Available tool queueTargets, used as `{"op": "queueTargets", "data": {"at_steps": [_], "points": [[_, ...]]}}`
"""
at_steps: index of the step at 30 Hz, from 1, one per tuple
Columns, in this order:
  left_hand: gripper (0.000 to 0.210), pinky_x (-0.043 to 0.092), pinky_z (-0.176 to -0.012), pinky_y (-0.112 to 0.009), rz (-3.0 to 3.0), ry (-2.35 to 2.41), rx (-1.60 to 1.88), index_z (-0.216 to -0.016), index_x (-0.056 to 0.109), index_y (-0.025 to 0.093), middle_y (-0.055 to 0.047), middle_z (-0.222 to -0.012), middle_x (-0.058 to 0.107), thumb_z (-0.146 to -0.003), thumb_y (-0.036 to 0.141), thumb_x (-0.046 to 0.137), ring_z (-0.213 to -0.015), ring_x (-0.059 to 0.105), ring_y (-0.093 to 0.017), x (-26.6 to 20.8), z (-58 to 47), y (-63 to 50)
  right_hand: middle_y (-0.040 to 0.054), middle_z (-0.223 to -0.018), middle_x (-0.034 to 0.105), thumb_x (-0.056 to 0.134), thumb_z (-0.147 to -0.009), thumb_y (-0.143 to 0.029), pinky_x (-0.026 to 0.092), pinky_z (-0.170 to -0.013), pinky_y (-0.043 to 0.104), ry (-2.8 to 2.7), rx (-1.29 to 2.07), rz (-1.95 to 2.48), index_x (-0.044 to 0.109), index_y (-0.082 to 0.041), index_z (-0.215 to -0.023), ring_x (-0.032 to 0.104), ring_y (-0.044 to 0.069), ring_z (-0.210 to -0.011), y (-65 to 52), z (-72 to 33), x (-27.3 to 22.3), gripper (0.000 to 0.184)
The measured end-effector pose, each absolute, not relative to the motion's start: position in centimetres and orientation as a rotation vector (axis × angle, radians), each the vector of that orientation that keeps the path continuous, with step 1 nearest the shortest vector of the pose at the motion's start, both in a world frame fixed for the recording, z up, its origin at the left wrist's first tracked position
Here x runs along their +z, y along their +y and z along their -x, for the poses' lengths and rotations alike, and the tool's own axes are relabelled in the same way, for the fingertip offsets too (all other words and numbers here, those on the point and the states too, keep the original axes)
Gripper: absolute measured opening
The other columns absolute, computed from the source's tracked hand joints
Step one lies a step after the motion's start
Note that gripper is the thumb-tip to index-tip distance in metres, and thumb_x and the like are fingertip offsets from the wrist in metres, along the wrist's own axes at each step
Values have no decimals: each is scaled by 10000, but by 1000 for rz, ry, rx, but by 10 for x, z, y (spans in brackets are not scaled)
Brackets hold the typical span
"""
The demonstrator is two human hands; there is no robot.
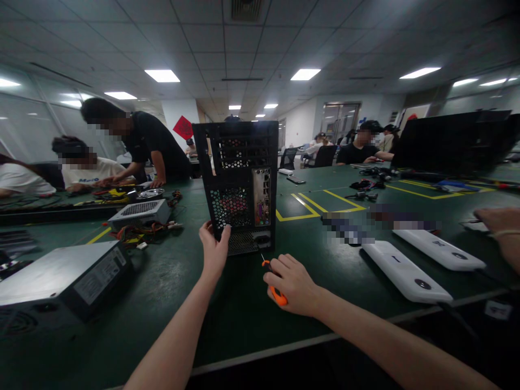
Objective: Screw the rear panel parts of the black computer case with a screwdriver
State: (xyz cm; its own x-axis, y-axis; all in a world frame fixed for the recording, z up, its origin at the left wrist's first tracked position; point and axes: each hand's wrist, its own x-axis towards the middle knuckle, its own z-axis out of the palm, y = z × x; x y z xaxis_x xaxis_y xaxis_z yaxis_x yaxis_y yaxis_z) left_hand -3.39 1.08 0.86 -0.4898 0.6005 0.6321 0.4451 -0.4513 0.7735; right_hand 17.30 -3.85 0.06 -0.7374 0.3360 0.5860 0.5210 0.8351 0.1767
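Note:
A black computer case (244, 184) stands upright in front of me, its rear panel towards me. My left hand (214, 252) grips its lower left edge, thumb on the back panel and fingers round the side. Closed round an orange-and-black screwdriver (278, 297), my right hand (293, 284) is just below and right of the case. The thin shaft points up at the lower rear corner, near the power socket (262, 240); whether the tip touches a screw is too small to tell. Ports line the metal I/O strip (262, 197) above.
Two power supplies, one large (60, 276) and one with bundled cables (140, 213), lie on the green table (170, 303) to the left. White power banks (406, 271) are at right, near another person's hand (501, 233). Dark monitors (450, 142) stand behind; people work across the table.

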Motion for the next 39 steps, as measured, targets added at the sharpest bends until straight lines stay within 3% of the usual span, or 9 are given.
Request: {"op": "queueTargets", "data": {"at_steps": [3, 5, 9, 14, 22, 26, 31, 36, 39], "points": [[423, 311, -875, -351, -1644, 1796, 2296, -1065, 372, 154, -99, -1081, 378, -701, 305, 525, -1043, 358, -197, 20, 28, -8, 38, -741, 477, 483, -705, -274, 286, -596, 289, -2435, -454, 636, 530, -181, -765, 392, 157, -679, -40, -174, 4, 121], [291, 357, -804, -307, -1773, 1764, 2281, -977, 429, 158, -78, -1001, 436, -715, 263, 499, -962, 417, -177, 26, 25, -17, 36, -708, 471, 464, -725, -342, 284, -589, 294, -2400, -436, 647, 534, -180, -757, 393, 158, -664, -40, -173, 5, 179], [104, 380, -586, -226, -2008, 1606, 1439, -764, 521, 171, 0, -658, 527, -730, 186, 424, -590, 490, -102, 14, 15, -14, 33, -702, 511, 438, -754, -318, 298, -590, 292, -2313, -395, 658, 515, -144, -868, 416, 139, -624, -38, -172, 0, 221], [266, 288, -387, -183, -1616, 1384, 991, -926, 537, 141, -25, -770, 589, -689, 158, 417, -377, 409, -33, -5, 0, 1, 23, -683, 516, 436, -738, -237, 308, -607, 290, -2328, -397, 621, 523, -153, -803, 418, 131, -619, -37, -173, -3, 137], [246, 110, -353, -159, -1201, 1039, 980, -858, 596, 98, 22, -572, 471, -662, 228, 525, -379, 270, -3, 3, -1, -1, 38, -699, 490, 447, -730, -326, 294, -616, 313, -2395, -473, 640, 552, -174, -766, 406, 159, -665, -43, -170, 4, 188], [237, 89, -364, -167, -1111, 953, 1001, -838, 613, 92, -35, -724, 546, -629, 196, 569, -409, 280, 4, 3, 0, 1, 33, -676, 503, 422, -750, -284, 298, -599, 297, -2378, -449, 670, 527, -132, -849, 405, 140, -621, -43, -168, -1, 209], [220, 108, -363, -160, -1113, 931, 1001, -841, 615, 109, -86, -914, 575, -638, 177, 561, -426, 294, 4, -3, 4, 5, 36, -729, 495, 461, -704, -231, 293, -628, 309, -2486, -517, 624, 524, -178, -724, 407, 160, -686, -44, -170, 3, 85], [237, 110, -355, -152, -1128, 922, 987, -863, 609, 115, -97, -968, 572, -645, 195, 561, -422, 293, 6, -6, 6, 9, 47, -727, 505, 445, -741, -356, 303, -631, 314, -2410, -462, 685, 534, -163, -822, 427, 165, -680, -43, -170, 1, 228], [253, 109, -354, -152, -1129, 926, 979, -873, 611, 105, -106, -950, 577, -643, 200, 562, -422, 290, 5, -6, 7, 9, 36, -699, 517, 443, -751, -309, 309, -614, 290, -2361, -409, 711, 514, -130, -899, 438, 142, -632, -41, -170, -2, 243]]}}
